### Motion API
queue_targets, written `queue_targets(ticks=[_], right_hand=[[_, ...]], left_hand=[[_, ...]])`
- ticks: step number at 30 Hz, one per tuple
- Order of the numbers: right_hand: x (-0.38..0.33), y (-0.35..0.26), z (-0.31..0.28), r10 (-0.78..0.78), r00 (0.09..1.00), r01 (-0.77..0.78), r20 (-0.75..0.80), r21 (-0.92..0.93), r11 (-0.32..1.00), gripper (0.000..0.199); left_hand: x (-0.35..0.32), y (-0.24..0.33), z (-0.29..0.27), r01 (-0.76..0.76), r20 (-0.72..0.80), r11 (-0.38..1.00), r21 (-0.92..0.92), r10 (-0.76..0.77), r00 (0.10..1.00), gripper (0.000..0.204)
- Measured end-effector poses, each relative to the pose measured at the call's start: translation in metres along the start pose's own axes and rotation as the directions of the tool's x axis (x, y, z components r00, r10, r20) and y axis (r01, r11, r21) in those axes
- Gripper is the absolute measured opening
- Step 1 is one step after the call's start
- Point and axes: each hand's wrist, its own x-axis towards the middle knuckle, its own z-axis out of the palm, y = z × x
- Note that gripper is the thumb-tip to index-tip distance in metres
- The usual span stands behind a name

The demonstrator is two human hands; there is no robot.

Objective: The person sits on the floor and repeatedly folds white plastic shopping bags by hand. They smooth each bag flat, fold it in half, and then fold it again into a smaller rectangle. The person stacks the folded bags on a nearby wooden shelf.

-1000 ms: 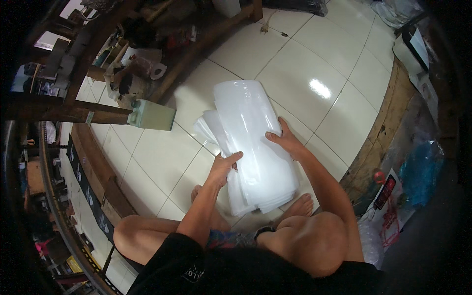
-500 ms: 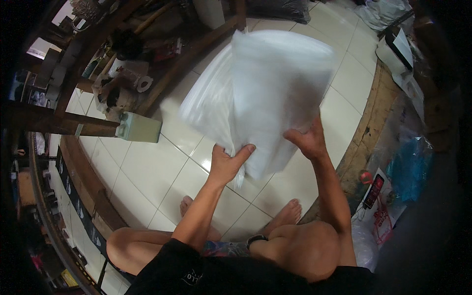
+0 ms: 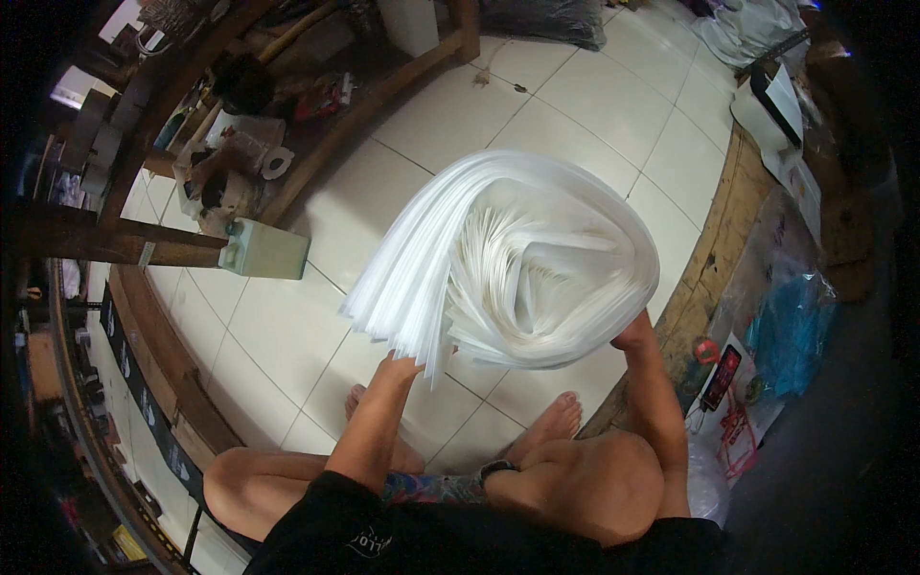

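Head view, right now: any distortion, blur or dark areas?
Head view: fisheye bends the brown wooden board at right; corners go black. Head view: layered edges of the curled translucent white plastic sheets read clearly; the far-left shelf area looks dim.

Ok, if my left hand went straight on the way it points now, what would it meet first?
Probably the white sheets, whose edges hide part of your left hand; depth there is hard to judge.

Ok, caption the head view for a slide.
Left hand and right hand hold a curled bundle of white sheets above floor tiles.
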Motion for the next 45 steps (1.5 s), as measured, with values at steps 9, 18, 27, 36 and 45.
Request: queue_targets(ticks=[9, 18, 27, 36, 45], right_hand=[[0.022, -0.154, 0.0, -0.731, 0.595, 0.799, 0.334, -0.35, 0.49, 0.123], [0.031, -0.176, 0.046, -0.349, 0.714, 0.667, 0.607, -0.741, 0.077, 0.107], [0.018, -0.19, 0.069, -0.616, 0.586, 0.742, 0.527, -0.654, 0.146, 0.094], [0.025, -0.14, 0.086, -0.672, 0.587, 0.747, 0.452, -0.622, 0.234, 0.093], [0.027, -0.129, 0.085, -0.714, 0.593, 0.737, 0.373, -0.609, 0.294, 0.092]], left_hand=[[-0.009, 0.005, -0.015, 0.043, 0.003, 0.998, 0.039, -0.043, 0.999, 0.059], [-0.02, 0.003, -0.017, 0.055, 0.009, 0.998, 0.038, -0.056, 0.998, 0.063], [-0.005, -0.006, -0.022, 0.013, -0.009, 0.997, 0.075, -0.012, 1.0, 0.066], [0.016, -0.012, -0.004, -0.08, -0.007, 0.996, 0.031, 0.08, 0.997, 0.07], [0.013, 0.03, -0.01, -0.121, 0.12, 0.935, 0.334, 0.085, 0.989, 0.073]])
